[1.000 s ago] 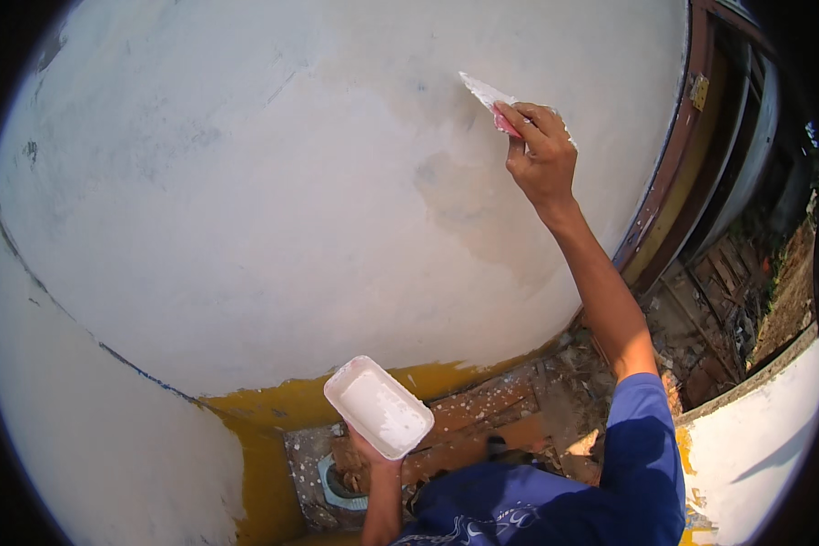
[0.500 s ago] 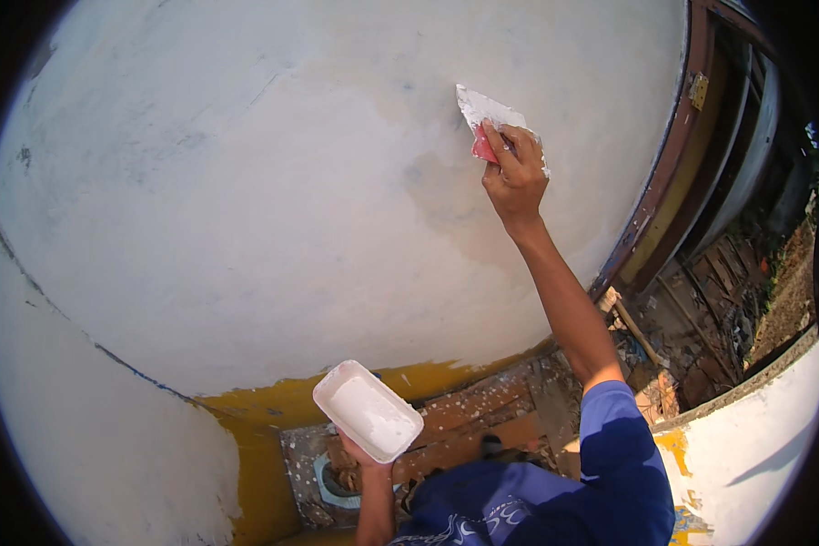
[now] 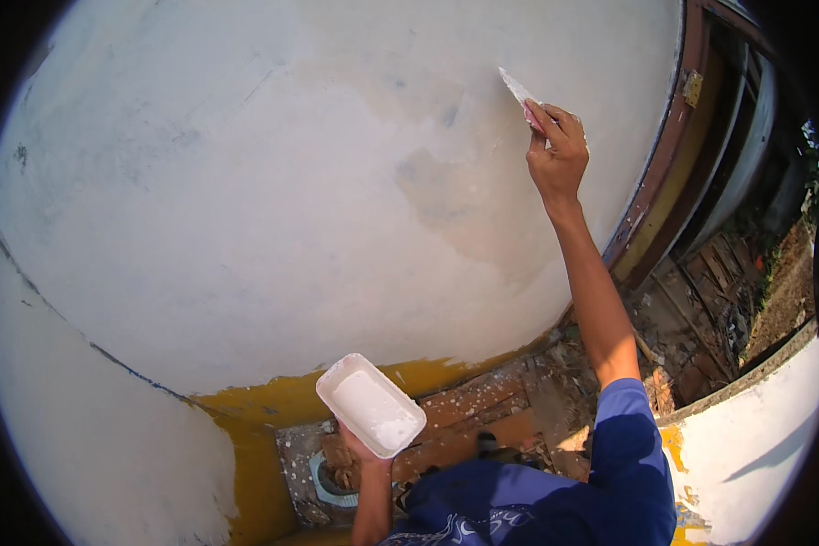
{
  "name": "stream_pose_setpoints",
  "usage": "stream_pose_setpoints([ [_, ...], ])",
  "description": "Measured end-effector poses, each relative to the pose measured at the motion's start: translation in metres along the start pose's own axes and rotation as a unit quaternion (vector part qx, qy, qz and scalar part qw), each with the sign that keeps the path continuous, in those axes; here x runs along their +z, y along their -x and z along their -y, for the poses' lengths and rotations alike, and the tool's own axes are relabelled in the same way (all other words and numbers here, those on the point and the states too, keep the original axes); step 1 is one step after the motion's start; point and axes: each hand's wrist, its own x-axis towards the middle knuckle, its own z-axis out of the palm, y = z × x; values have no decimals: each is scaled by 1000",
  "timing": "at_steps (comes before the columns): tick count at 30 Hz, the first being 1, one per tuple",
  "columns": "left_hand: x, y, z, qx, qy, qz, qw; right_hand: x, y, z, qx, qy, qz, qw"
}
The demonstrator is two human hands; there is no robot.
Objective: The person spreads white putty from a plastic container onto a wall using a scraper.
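My right hand (image 3: 560,155) is closed around the pink grip of a putty knife (image 3: 519,88), whose wide blade is smeared with white filler. Its blade is turned nearly edge-on and lies at or close to the white wall (image 3: 273,200); I cannot tell if it touches. Darker, damp-looking patches show on the wall left of and below the blade. Low in front of my body, my left hand (image 3: 359,446) holds a white rectangular tub (image 3: 373,407) from beneath. White paste lies inside the tub, and most of the left fingers are hidden under it.
A brown door frame (image 3: 655,173) with a hinge stands at the right. Yellow paint (image 3: 273,400) runs along the wall's foot. Rubble and boards (image 3: 491,437) cover the floor, with a pale blue squat toilet pan (image 3: 328,487) at lower left. A low white wall (image 3: 755,437) curves at lower right.
My right hand has moved right and slightly up with the putty knife, and the blade has turned from broadside to nearly edge-on. The tub in my left hand has hardly shifted.
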Motion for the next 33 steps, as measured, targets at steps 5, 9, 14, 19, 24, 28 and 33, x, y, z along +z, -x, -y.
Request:
stream_pose_setpoints([
  [5,-8,0,2,1,-13,13,1000,25,95,41,-79,-33,121,989],
  [9,4,-2,-1,3,-9,20,1000,15,120,48,-131,-64,170,975],
  [14,1,-2,-8,19,-27,10,999,9,38,12,-52,-51,14,997],
  [19,5,-5,-1,19,-15,-3,1000,23,52,23,-26,-31,57,998],
  [24,13,-5,-3,13,-51,23,998,20,85,57,-111,-111,167,973],
  [28,2,-4,-5,9,-13,16,1000,11,-6,19,-57,-80,-14,995],
  [33,-15,-1,-2,-2,-5,-1,1000,21,-20,-12,-36,0,-30,999],
])
